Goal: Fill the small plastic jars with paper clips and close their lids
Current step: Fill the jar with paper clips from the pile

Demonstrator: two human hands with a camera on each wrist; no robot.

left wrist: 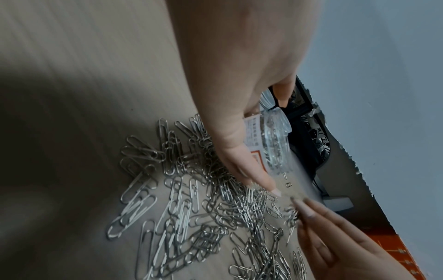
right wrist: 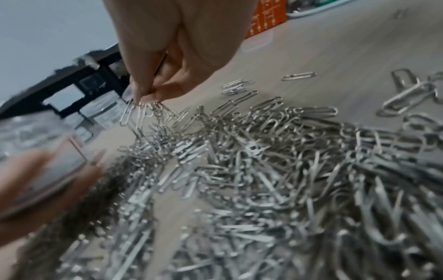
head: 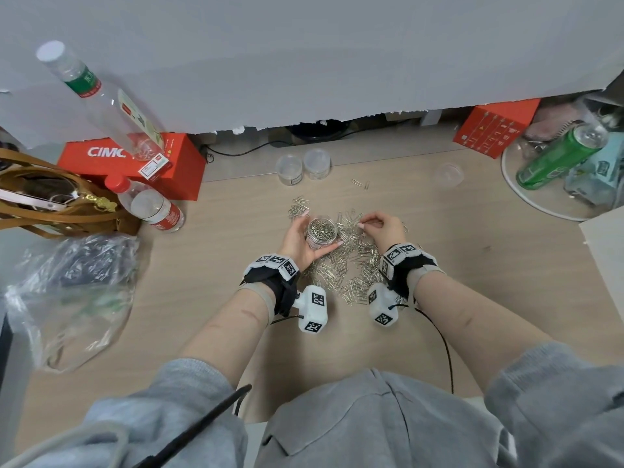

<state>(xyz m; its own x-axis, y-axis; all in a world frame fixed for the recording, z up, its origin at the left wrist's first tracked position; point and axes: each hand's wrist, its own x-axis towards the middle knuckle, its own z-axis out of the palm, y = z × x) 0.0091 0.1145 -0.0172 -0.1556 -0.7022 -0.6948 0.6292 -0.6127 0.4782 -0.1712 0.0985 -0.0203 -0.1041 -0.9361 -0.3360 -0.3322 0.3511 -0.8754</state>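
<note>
Small clear plastic jar [head: 321, 233], seemingly near full of clips, sits cupped in the left hand [head: 301, 238] above the counter [head: 472, 265]; right hand [head: 385, 228] pinches silver paper clips [right wrist: 134, 111] beside it.

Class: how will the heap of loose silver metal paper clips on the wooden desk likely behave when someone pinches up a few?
The heap of silver paper clips lies tangled, so extra clips probably snag and trail along. The right hand lifts several dangling clips easily, so they seem light and may slip free.
</note>
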